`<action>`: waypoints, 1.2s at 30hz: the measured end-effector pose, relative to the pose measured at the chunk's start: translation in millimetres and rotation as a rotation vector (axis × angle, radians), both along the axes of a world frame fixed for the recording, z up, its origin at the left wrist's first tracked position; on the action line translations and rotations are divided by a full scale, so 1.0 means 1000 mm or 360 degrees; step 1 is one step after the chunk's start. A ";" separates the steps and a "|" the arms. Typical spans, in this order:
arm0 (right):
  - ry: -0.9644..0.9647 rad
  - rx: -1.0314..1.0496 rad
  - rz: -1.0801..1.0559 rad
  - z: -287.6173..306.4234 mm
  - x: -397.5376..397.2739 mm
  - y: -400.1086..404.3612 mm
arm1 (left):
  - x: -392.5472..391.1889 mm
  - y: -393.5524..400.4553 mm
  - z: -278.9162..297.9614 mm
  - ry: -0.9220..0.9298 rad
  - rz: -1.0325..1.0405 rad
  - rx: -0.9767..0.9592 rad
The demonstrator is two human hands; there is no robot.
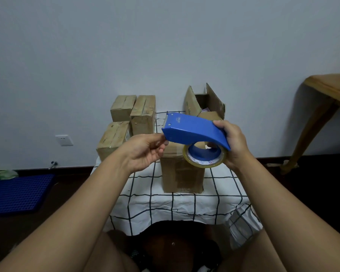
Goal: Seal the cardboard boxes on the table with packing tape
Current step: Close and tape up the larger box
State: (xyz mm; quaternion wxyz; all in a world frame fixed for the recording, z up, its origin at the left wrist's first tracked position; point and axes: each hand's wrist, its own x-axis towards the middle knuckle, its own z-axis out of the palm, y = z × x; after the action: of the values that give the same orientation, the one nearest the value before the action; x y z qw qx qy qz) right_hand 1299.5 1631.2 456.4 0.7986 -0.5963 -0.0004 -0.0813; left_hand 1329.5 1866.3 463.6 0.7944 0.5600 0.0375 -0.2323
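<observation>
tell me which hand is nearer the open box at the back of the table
Right. The right hand grips the blue tape dispenser just in front of and below the open box. The left hand pinches at the dispenser's front end, farther to the left.

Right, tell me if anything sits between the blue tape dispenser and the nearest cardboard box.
Nothing visible does. The blue plastic tape dispenser, held by the right hand, with the left hand at its front end, hangs in front of the nearest brown cardboard box.
</observation>
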 end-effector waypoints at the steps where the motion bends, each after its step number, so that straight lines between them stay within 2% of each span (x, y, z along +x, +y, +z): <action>1: -0.0017 -0.0061 -0.0005 0.001 -0.001 0.000 | -0.001 0.000 0.000 -0.0008 -0.0004 0.0041; 6: -0.0139 -0.0268 -0.0042 0.004 -0.007 -0.004 | -0.008 0.000 0.006 -0.0082 -0.0036 0.0269; 10: -0.0203 -0.0503 -0.0096 0.007 -0.009 -0.008 | -0.014 -0.004 0.010 -0.0447 0.0023 0.0729; 14: -0.0245 -0.0732 -0.0069 0.013 -0.009 -0.013 | -0.013 -0.006 0.013 -0.0634 0.0098 0.0970; 20: -0.0244 -0.0848 -0.0066 0.026 -0.012 -0.041 | -0.003 0.004 0.011 -0.0669 0.0334 0.0935; 26: -0.0151 -0.1206 -0.0016 0.027 -0.007 -0.062 | -0.001 0.006 -0.008 -0.0702 0.0447 0.1006; 29: -0.0159 -0.1239 -0.0016 0.030 -0.007 -0.072 | 0.001 0.008 -0.016 -0.0670 0.0553 0.1023; 36: -0.0184 -0.1345 -0.0027 0.025 -0.008 -0.078 | -0.006 -0.006 -0.040 -0.0537 0.0487 0.0958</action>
State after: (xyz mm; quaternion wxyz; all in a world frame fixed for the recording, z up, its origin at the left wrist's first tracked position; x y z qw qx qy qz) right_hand 1291.7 1553.1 481.8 0.4821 -0.8656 -0.0735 -0.1139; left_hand 1324.0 1860.3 423.9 0.6146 0.7868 0.0559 0.0059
